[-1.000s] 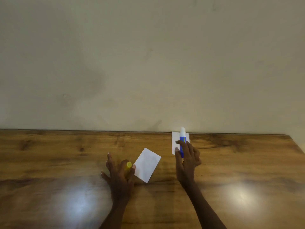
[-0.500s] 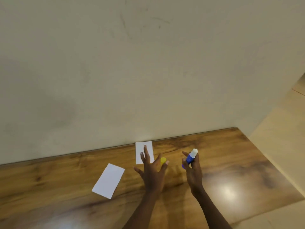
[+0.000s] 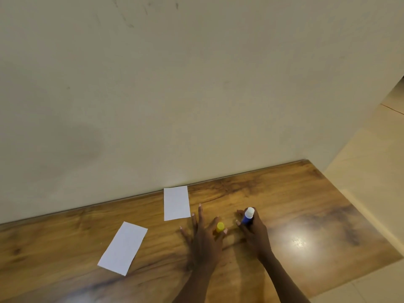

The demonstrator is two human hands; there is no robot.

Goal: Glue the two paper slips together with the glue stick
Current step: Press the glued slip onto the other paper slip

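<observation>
Two white paper slips lie apart on the wooden table (image 3: 284, 193): one slip (image 3: 176, 202) near the wall, the other slip (image 3: 122, 248) nearer me to the left, turned at an angle. My right hand (image 3: 254, 231) grips the blue glue stick (image 3: 248, 216), its white glue tip uncovered and pointing up. My left hand (image 3: 204, 235) rests flat on the table with fingers spread, pinching the yellow cap (image 3: 220, 227) between thumb and forefinger. Both hands are to the right of the slips and touch neither.
A plain beige wall (image 3: 175, 95) rises right behind the table's far edge. The table's right edge (image 3: 360, 217) drops to a pale tiled floor (image 3: 371, 160). A bright lamp glare sits on the wood right of my right hand.
My head has turned right, so slips and hands sit further left in view. Both hands moved away to the right of the slips; the glue stick left the far slip.
</observation>
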